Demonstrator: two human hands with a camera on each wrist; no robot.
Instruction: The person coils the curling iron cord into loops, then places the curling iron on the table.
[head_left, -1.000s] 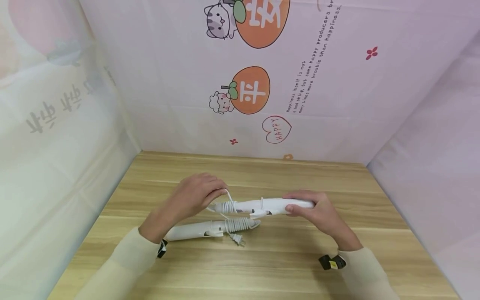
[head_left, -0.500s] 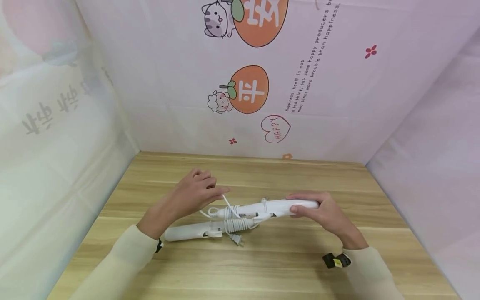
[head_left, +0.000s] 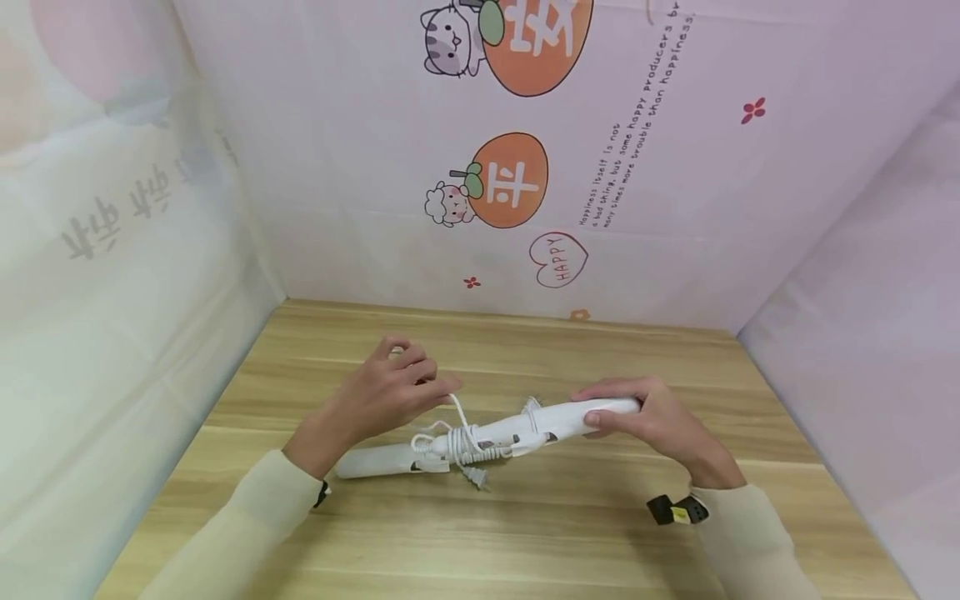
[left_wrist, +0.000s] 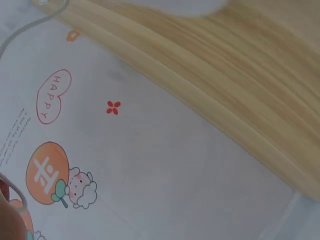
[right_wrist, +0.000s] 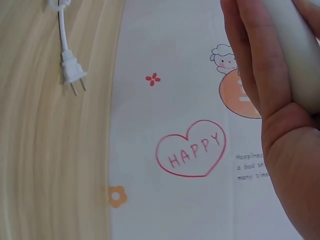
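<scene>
My right hand (head_left: 652, 421) grips the thick right end of a white curling iron (head_left: 562, 419), which tilts down to the left. Its cord (head_left: 462, 412) is wound round the narrow left end. Thumb and forefinger of my left hand (head_left: 386, 387) pinch a length of that cord above the coil. A second white curling iron (head_left: 375, 461) lies below on the table, its wound end partly hidden behind the held one. In the right wrist view my right hand (right_wrist: 275, 65) wraps the smooth white barrel (right_wrist: 297, 55). The left wrist view shows only loose cord (left_wrist: 30, 25) and a finger (left_wrist: 10, 220).
A two-pin plug (head_left: 475, 477) lies on the wood-grain table (head_left: 480, 542) in front of the irons. Another plug (head_left: 532, 406) shows behind the held iron. Printed cloth walls (head_left: 360, 167) stand at the back and both sides.
The held iron's left end has dropped and now overlaps the lying iron's coil. My left hand has stayed on the cord while its other fingers lifted. My right hand has shifted slightly right.
</scene>
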